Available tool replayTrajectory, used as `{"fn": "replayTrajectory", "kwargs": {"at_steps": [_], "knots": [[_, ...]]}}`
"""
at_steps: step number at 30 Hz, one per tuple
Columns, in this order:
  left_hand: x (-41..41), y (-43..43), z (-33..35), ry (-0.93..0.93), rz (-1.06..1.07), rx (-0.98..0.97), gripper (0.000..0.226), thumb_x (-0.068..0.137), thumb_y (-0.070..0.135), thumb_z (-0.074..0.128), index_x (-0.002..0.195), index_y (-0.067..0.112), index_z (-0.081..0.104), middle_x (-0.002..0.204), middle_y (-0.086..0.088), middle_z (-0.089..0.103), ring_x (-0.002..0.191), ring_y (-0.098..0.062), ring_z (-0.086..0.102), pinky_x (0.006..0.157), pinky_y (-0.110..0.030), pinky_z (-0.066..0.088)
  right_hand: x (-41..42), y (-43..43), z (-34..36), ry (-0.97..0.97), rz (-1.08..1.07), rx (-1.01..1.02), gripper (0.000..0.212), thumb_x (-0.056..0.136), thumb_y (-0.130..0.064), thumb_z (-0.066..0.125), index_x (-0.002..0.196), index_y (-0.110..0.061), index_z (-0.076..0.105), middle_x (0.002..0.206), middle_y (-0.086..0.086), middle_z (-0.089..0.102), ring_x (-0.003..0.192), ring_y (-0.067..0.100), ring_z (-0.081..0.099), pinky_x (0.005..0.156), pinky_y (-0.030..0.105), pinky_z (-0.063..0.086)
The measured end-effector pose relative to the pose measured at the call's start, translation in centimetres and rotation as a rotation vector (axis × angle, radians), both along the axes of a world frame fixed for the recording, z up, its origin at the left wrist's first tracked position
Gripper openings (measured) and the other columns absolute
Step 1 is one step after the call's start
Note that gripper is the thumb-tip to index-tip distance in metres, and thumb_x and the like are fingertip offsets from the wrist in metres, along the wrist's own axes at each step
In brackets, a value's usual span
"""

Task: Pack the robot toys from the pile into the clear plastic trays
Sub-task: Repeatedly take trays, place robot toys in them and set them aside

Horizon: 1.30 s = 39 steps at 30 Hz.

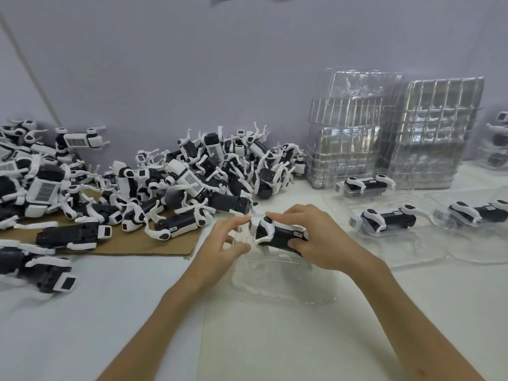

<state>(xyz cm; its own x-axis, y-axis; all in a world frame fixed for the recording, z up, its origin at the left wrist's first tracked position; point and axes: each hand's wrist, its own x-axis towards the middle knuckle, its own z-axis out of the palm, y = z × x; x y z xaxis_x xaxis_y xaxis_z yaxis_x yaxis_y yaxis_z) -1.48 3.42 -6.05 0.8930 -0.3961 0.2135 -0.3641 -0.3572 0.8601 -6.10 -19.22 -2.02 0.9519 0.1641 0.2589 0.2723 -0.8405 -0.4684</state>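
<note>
Fingers [284, 213] of your right hand [319, 243] curl round the black body of one robot toy [277, 235], index finger over its white shoulder and thumb underneath, pinching it firmly. Your left hand [222, 240] has its fingers bent, their tips at the toy's white head end; whether they pinch the toy or the rim of the tray below, I cannot tell. You hold the toy just above the far end of a clear tray [283, 284] that lies on the table [137, 312], near you and in the middle. It does not look seated yet, so I judge you are mid-placement.

By my reckoning you are early in the job. Three packed trays [384, 220] lie on the right, each with one toy in it. At the far right edge there seem to be more, too blurred to count. Two stacks of empty trays [390, 138] stand against the wall [247, 64] behind them, so there is no shortage of trays.

What is left is the pile [170, 180] on the left. It is tangled, dozens at a guess and too many to count, and it spills over a sheet of cardboard [132, 244]
</note>
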Motion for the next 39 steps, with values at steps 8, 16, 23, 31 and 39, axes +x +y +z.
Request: {"fn": "replayTrajectory", "kwargs": {"at_steps": [8, 16, 23, 31, 39], "knots": [[0.0, -0.3, 0.0, 0.030, 0.013, -0.014, 0.041, 0.073, 0.038, 0.059, 0.113, 0.046, 0.064, 0.117, 0.017, 0.052, 0.097, 0.007, 0.053, 0.080, -0.011, 0.038, 0.0, 0.0, 0.3, 0.047, -0.005, -0.073, 0.069, 0.089, -0.006, 0.062, 0.140, -0.051, 0.049, 0.116, -0.011, 0.055, 0.115, 0.013, 0.039, 0.101, 0.037, 0.033], [0.1, -0.7, -0.1, -0.026, 0.005, 0.025, 0.033, 0.077, 0.035, 0.052, 0.101, 0.052, 0.068, 0.112, 0.012, 0.051, 0.093, -0.001, 0.053, 0.087, -0.017, 0.037, -0.1, 0.3, -0.3, -0.025, -0.059, 0.009, 0.050, 0.080, -0.008, 0.063, 0.114, -0.044, 0.068, 0.107, -0.018, 0.061, 0.112, 0.007, 0.043, 0.102, 0.037, 0.035], [-0.4, -0.5, 0.2, -0.049, 0.115, 0.020, 0.034, 0.070, 0.064, 0.051, 0.086, 0.039, 0.069, 0.110, 0.016, 0.051, 0.093, 0.003, 0.052, 0.085, -0.025, 0.041, 0.1, 0.3, -0.6, -0.148, -0.199, 0.117, 0.016, 0.092, -0.027, 0.064, 0.101, -0.038, 0.070, 0.107, -0.016, 0.060, 0.107, 0.008, 0.051, 0.101, 0.035, 0.034], [-0.3, 0.2, 1.3, 0.154, 0.258, -0.160, 0.054, 0.068, 0.050, 0.072, 0.116, 0.032, 0.055, 0.122, 0.011, 0.046, 0.111, -0.007, 0.049, 0.085, -0.026, 0.037, 0.1, -1.2, -0.2, 0.288, -0.410, 0.047, 0.052, 0.101, -0.061, 0.035, 0.129, -0.025, 0.061, 0.128, -0.003, 0.064, 0.118, 0.019, 0.058, 0.102, 0.040, 0.042], [0.4, 1.0, 1.3, 0.259, 0.200, -0.156, 0.061, 0.084, 0.053, 0.069, 0.138, 0.042, 0.042, 0.135, 0.014, 0.042, 0.123, -0.003, 0.037, 0.099, -0.029, 0.031, -0.3, -0.8, -0.2, 0.268, -0.196, 0.344, 0.079, 0.075, -0.082, 0.048, 0.144, -0.044, 0.043, 0.117, -0.024, 0.058, 0.098, -0.019, 0.055, 0.076, 0.010, 0.040]]}}
